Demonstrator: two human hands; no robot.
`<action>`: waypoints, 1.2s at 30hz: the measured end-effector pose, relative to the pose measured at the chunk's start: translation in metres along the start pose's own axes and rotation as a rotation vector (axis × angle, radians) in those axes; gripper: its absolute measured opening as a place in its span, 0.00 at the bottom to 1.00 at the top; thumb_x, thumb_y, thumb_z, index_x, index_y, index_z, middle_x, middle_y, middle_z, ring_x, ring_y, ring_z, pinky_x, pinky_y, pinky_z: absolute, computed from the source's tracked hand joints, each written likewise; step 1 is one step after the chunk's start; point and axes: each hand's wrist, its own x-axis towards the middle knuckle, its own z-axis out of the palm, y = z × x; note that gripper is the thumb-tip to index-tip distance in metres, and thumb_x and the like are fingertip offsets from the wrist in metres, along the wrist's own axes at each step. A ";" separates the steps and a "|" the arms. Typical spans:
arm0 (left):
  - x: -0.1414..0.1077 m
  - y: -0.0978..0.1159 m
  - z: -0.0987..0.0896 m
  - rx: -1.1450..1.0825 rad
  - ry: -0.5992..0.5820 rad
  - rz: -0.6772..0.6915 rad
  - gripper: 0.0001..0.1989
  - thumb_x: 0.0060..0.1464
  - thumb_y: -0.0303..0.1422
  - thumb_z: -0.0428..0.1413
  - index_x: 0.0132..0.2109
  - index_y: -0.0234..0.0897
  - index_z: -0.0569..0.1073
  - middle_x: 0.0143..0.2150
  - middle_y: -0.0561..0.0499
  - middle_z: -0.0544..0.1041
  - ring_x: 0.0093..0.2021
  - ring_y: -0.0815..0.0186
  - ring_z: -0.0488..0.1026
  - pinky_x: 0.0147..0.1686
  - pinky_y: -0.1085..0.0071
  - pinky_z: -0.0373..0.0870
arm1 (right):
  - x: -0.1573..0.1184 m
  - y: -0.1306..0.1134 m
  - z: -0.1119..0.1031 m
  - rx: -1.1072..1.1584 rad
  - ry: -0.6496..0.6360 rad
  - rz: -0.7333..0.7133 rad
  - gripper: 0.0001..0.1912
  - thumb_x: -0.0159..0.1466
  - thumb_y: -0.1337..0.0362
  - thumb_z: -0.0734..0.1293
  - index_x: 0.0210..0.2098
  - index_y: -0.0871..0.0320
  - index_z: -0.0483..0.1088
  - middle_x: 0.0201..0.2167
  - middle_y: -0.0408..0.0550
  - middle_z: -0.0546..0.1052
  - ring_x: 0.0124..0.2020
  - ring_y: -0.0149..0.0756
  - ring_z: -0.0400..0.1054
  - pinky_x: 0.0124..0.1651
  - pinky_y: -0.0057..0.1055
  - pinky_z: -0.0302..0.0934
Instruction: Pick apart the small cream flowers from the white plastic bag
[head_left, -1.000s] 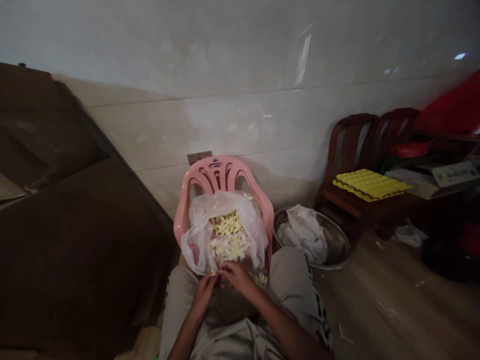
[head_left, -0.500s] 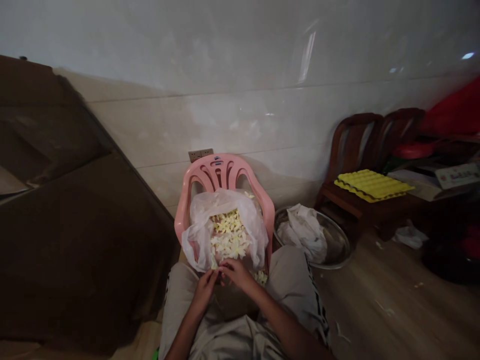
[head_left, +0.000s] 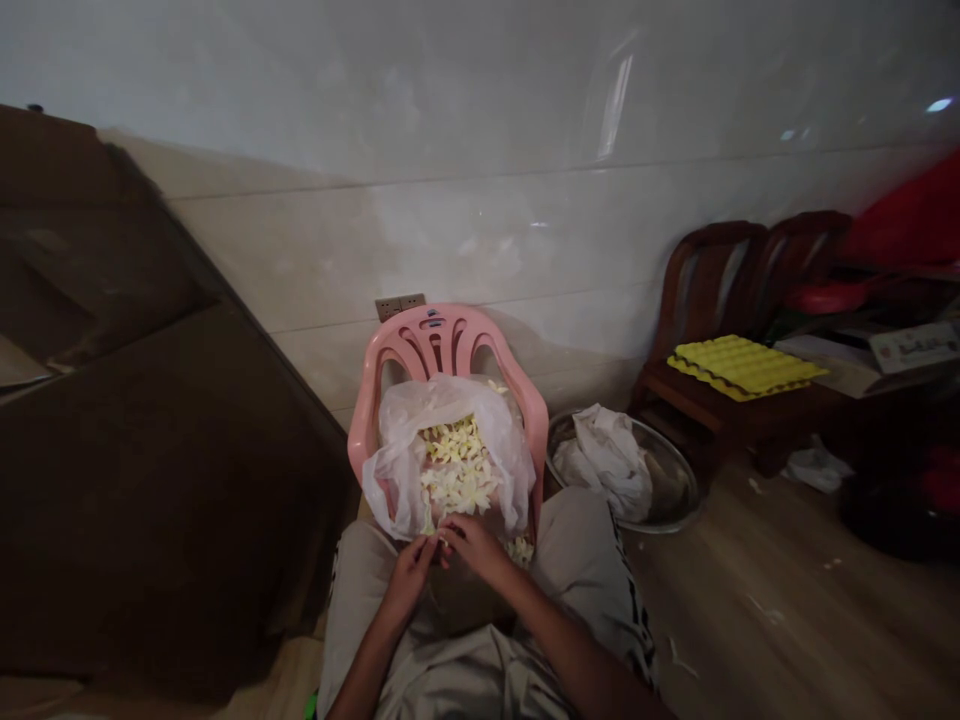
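Note:
A thin translucent plastic bag point(head_left: 448, 402) lies open on the seat of a pink plastic chair point(head_left: 435, 335), holding a heap of pale yellow-white flowers point(head_left: 457, 470). A few more blossoms point(head_left: 519, 550) sit outside the bag's lower right edge. My left hand point(head_left: 409, 580) and my right hand point(head_left: 472, 548) meet just below the bag, above my knees. Their fingertips pinch something small and pale, which looks like one blossom, though the fingers partly hide it.
To the right, a steel basin point(head_left: 671, 480) holds white plastic or cloth point(head_left: 604, 465). Behind it stand dark wooden chairs point(head_left: 712, 270) bearing a yellow egg tray point(head_left: 742, 367). A large brown sheet point(head_left: 150, 500) fills the left side, and scraps dot the wood floor point(head_left: 787, 620).
Both hands stay close together at the bag's lower edge with only small finger shifts. The whole scene sits slightly higher in the view.

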 end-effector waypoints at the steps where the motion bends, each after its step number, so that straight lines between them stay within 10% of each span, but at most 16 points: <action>1: 0.000 0.000 0.000 0.005 -0.008 0.009 0.27 0.51 0.58 0.56 0.30 0.36 0.79 0.25 0.49 0.79 0.30 0.60 0.76 0.39 0.67 0.70 | -0.001 -0.003 -0.001 -0.085 0.010 -0.051 0.12 0.68 0.62 0.61 0.31 0.57 0.72 0.22 0.41 0.74 0.27 0.31 0.69 0.34 0.26 0.61; 8: 0.000 -0.003 -0.002 0.030 0.010 -0.010 0.29 0.50 0.60 0.56 0.33 0.36 0.80 0.23 0.50 0.80 0.29 0.58 0.77 0.39 0.65 0.71 | -0.006 -0.012 -0.004 -0.632 -0.024 -0.175 0.12 0.70 0.65 0.59 0.35 0.56 0.73 0.35 0.48 0.79 0.37 0.37 0.71 0.42 0.29 0.59; 21: 0.002 -0.011 -0.004 0.102 -0.020 0.001 0.26 0.51 0.57 0.56 0.29 0.36 0.79 0.25 0.51 0.79 0.31 0.60 0.75 0.37 0.69 0.69 | -0.009 -0.016 -0.002 -0.750 -0.057 -0.130 0.06 0.62 0.68 0.65 0.37 0.58 0.74 0.35 0.53 0.80 0.35 0.42 0.73 0.38 0.31 0.58; 36: 0.002 -0.017 -0.003 0.043 -0.015 -0.026 0.22 0.51 0.54 0.57 0.28 0.37 0.72 0.24 0.50 0.80 0.22 0.64 0.74 0.29 0.69 0.68 | 0.002 0.005 -0.013 -0.146 0.263 0.106 0.12 0.66 0.62 0.57 0.26 0.56 0.61 0.18 0.38 0.70 0.17 0.28 0.66 0.22 0.22 0.53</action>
